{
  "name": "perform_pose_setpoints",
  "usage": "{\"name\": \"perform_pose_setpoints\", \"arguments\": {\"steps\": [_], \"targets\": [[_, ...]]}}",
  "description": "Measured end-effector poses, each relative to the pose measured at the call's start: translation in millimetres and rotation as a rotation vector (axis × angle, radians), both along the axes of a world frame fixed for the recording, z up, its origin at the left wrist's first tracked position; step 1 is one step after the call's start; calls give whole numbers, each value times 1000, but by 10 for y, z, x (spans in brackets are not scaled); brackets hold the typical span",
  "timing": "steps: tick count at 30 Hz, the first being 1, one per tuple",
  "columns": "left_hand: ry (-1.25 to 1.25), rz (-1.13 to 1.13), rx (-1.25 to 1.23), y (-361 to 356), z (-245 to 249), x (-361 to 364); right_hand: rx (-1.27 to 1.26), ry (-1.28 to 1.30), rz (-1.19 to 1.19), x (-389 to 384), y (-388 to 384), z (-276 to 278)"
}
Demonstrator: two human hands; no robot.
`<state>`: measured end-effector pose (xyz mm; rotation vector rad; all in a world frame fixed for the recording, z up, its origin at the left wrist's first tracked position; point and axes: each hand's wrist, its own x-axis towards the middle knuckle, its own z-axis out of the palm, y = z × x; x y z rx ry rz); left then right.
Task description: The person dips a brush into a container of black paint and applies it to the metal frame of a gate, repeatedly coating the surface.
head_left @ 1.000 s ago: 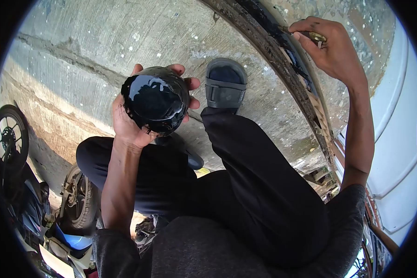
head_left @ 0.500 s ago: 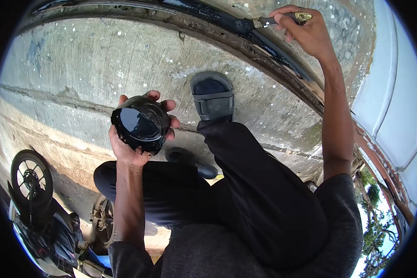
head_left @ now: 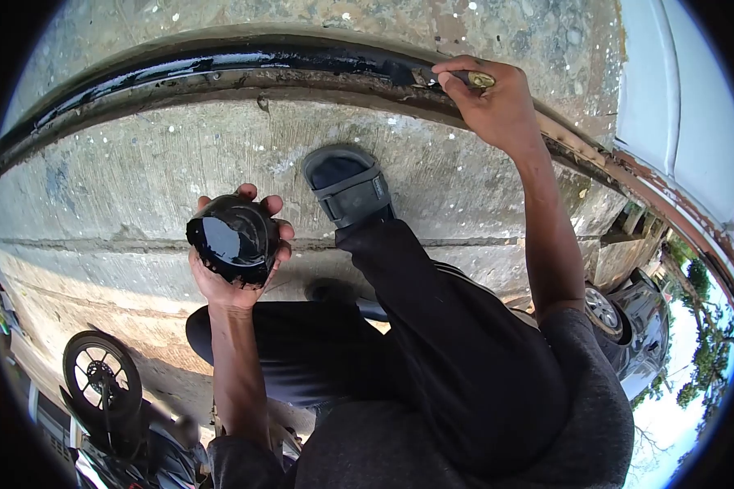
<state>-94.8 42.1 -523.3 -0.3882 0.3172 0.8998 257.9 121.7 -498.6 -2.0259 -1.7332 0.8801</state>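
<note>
My left hand (head_left: 228, 281) is wrapped round a cup-like container of glossy black paint (head_left: 235, 240), tilted so its shiny surface shows; black smears cover its rim and side. In my right hand (head_left: 497, 106) is a paintbrush (head_left: 477, 79), gripped by its handle. Its dark bristles rest against a long bar (head_left: 302, 55) coated in wet black along its left stretch. To the right of the brush the bar looks brown and dull. My fingers hide part of the brush handle.
My sandaled foot (head_left: 347, 187) stands on the paint-spotted concrete (head_left: 179, 163) just below the bar. A motorcycle wheel (head_left: 102, 371) is at the lower left. On the right are a parked car (head_left: 636, 326) and a white panel (head_left: 701, 90).
The whole view has swung, so the bar now lies flatter across the top. My right hand and the brush appear further left and lower. Both hands keep their hold.
</note>
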Motion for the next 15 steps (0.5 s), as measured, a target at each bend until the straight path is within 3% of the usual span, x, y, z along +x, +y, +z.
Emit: {"name": "perform_pose_setpoints", "arguments": {"steps": [4, 5, 6, 8, 11, 15], "targets": [[19, -10, -3, -21, 3, -13, 229, 118, -171, 18, -224, 144], [20, -12, -1, -28, -8, -11, 91, 129, -251, -53, -348, 257], [24, -14, -9, -37, -13, -11, 146, 180, -251, -125, -490, 251], [38, -17, -25, -54, -5, -18, 255, 287, -248, -259, -808, 12], [52, -37, -4, -45, 44, 3, 258, 215, -159, -313, -1106, -289], [77, -86, 14, -5, 82, 62, 344, 235, -114, -350, -962, -633]]}}
